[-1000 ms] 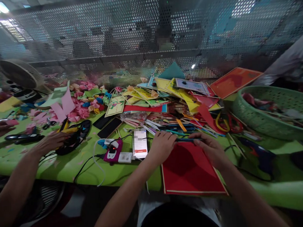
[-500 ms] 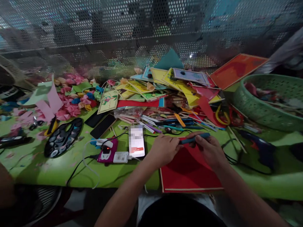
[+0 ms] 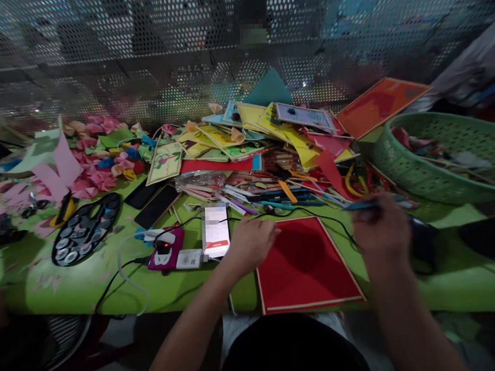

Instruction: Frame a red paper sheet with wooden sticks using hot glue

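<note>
A red square panel [image 3: 307, 264] with pale edge strips lies at the table's front edge. Beside its upper left corner, my left hand [image 3: 255, 240] is closed, its fingers curled; whatever they may hold is hidden. My right hand [image 3: 379, 229], blurred, is raised to the right of the panel, with a blue pen [image 3: 359, 205] in its fingers. Behind my left wrist a lit phone [image 3: 216, 232] lies on the table. A black cable [image 3: 330, 218] runs behind the panel.
Paper cards [image 3: 306, 117] and pens [image 3: 272, 198] are piled behind the panel. A green basket [image 3: 437, 168] stands right, near a dark glue gun [image 3: 422, 244]. Left are a purple power adapter [image 3: 166, 252], a black palette [image 3: 86, 229] and paper flowers [image 3: 102, 152].
The hands have moved apart. My right hand has gone right and slightly up with the blue pen, while my left hand has moved a little left. More of the red panel shows.
</note>
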`<state>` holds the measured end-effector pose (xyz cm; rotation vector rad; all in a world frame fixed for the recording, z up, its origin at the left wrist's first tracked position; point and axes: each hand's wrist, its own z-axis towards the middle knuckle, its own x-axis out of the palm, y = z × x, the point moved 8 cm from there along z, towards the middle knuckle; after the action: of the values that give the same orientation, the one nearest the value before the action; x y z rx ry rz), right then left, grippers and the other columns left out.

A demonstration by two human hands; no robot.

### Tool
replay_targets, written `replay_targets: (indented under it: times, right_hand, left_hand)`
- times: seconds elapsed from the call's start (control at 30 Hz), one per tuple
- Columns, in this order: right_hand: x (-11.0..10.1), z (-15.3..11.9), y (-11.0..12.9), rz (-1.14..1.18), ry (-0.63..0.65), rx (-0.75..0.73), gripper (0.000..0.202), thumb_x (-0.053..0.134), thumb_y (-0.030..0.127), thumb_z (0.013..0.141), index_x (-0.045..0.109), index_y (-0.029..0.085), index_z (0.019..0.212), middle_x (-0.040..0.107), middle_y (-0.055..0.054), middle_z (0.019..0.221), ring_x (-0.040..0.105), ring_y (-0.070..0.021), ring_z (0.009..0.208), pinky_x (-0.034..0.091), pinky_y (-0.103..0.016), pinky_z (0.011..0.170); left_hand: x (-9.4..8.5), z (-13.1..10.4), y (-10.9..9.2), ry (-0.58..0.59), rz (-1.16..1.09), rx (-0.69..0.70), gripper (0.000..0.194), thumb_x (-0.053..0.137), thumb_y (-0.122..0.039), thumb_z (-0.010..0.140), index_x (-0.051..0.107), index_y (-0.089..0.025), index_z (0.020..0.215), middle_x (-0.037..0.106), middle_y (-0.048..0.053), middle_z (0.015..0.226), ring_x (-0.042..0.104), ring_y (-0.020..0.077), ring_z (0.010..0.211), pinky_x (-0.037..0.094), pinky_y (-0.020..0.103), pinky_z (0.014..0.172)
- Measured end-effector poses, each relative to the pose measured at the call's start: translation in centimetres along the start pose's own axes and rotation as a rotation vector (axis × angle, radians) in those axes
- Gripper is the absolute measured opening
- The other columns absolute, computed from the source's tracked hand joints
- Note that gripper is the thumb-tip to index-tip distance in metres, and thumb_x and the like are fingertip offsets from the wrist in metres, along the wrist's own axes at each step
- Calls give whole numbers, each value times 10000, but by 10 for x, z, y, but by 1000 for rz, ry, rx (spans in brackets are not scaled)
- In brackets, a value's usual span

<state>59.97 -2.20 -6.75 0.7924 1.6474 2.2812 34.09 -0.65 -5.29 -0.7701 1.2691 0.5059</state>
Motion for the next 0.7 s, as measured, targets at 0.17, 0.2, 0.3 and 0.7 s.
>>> replay_targets:
  times: [0.17, 0.2, 0.3, 0.7]
  right_hand:
    - [-27, 24, -4, 132, -109, -17, 228, 821, 414, 753, 731, 204, 739, 657, 15, 653, 552, -109, 535, 452, -271, 541]
    - [-27, 23, -7, 139, -111, -3, 232, 826, 413, 744, 747, 196, 762, 679, 5, 679, 575, -117, 553, 455, -275, 546]
    - [-25, 18, -15, 142, -105, 44, 228, 826, 389, 739, 766, 174, 787, 708, -19, 718, 605, -131, 578, 466, -284, 555]
    - [-50, 32, -28, 185, -194, 116, 60, 717, 206, 733, 667, 223, 705, 679, 32, 653, 617, -127, 583, 507, -260, 558]
  left_hand:
    - [-9, 1, -7, -28, -119, 87, 219, 459, -280, 1084, 648, -195, 1013, 750, 51, 950, 701, 222, 917, 471, 344, 831]
    - [-10, 1, -11, -31, -159, 121, 193, 469, -256, 1072, 646, -200, 1022, 747, 44, 972, 695, 212, 927, 469, 333, 824]
    - [-10, -3, -13, -39, -233, 147, 130, 520, -220, 1020, 638, -197, 973, 722, 42, 946, 672, 204, 902, 466, 322, 795]
    - [48, -35, -81, 137, -108, 539, 300, 485, -245, 1068, 640, -215, 1323, 699, 80, 1357, 665, 223, 1187, 512, 380, 962]
